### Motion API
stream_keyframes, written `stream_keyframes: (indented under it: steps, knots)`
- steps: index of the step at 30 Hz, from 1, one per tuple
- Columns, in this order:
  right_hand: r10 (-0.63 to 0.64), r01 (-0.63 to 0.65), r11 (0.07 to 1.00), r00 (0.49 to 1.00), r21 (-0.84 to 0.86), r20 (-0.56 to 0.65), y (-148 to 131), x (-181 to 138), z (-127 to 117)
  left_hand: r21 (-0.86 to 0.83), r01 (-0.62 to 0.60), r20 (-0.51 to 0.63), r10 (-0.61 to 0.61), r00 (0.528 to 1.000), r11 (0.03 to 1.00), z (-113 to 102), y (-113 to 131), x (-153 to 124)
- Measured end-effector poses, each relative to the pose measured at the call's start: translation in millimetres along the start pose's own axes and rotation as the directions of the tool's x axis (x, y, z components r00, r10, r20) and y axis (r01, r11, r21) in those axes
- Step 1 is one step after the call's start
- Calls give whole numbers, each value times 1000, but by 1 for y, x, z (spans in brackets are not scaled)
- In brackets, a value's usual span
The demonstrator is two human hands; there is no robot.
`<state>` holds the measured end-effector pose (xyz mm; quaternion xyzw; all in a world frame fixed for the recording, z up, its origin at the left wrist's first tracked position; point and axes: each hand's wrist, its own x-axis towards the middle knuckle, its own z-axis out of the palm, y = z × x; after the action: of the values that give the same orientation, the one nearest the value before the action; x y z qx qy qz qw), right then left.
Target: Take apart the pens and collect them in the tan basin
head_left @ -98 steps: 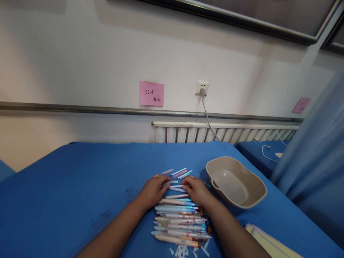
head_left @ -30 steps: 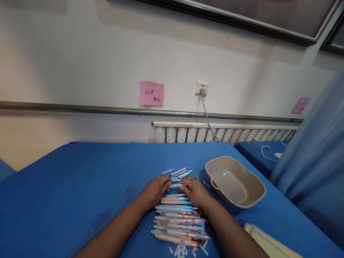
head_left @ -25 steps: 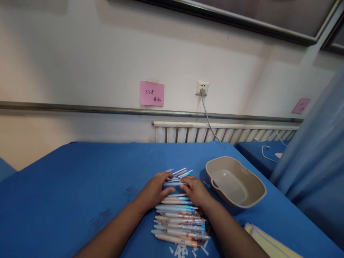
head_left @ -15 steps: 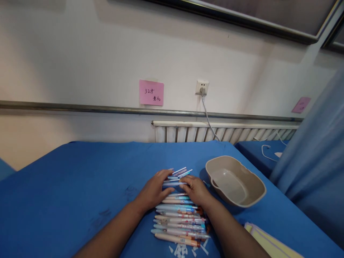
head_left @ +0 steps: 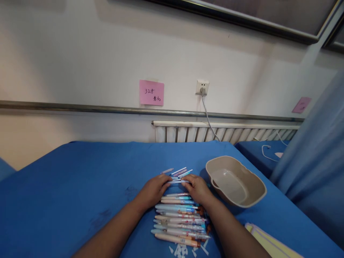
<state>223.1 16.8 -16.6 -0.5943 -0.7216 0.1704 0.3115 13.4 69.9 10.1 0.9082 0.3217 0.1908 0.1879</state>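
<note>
My left hand (head_left: 153, 189) pinches the left ends of one or more pale blue pens (head_left: 176, 181) at the far end of a row. The right ends are between the fingers of my right hand (head_left: 198, 188). Just beyond my fingers lie a few loose pens (head_left: 180, 172), slanted. Nearer me, several pens (head_left: 178, 220) in peach, light blue and patterned colours lie side by side across the table. My fingers cover both ends of the held pens, so their exact number is hidden.
To the right stands a beige plastic basin (head_left: 233, 181) on the blue tablecloth (head_left: 88, 186). Small white scraps (head_left: 180, 250) lie at the near end of the row. A yellow pad (head_left: 266, 240) is at lower right. Behind are a radiator (head_left: 188, 132) and a blue curtain (head_left: 317, 154).
My left hand has drawn slightly back toward me and closed on the pen ends, uncovering a pen at the far left. My right hand has barely shifted.
</note>
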Motion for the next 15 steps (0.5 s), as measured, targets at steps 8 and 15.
stream_keyframes:
  steps: [8,15]
  knots:
    - [97,-102,985,995,-140,-39,12,2,-6,83,81,-41,-78,996,993,-6,-3,0]
    - [32,-31,995,999,-93,10,4,0,-4,58,23,-46,-21,999,998,-6,3,0]
